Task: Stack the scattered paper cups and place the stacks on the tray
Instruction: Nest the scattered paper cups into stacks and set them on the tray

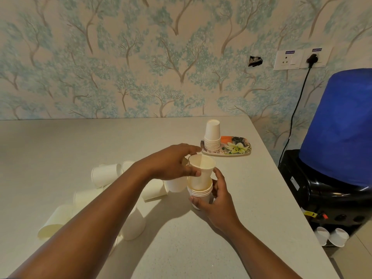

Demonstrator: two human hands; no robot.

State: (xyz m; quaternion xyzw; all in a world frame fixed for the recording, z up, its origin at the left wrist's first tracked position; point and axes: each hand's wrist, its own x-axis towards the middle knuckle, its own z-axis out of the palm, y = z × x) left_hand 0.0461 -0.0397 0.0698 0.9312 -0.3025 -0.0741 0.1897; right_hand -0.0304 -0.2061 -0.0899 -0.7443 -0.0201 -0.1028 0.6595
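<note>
Stacking step: my left hand [171,162] pinches a cup [201,170] entering the stack [201,193] gripped by my right hand [216,196], near the tray [237,153]; next, seat it.

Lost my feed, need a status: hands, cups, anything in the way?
Left hand seating top cup; right hand gripping stack. Tray holds one stack. Loose cups left; tray path open.

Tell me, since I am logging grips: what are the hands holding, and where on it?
Left hand pinches the top cup near its rim; right hand grips the stack around its lower part.
</note>
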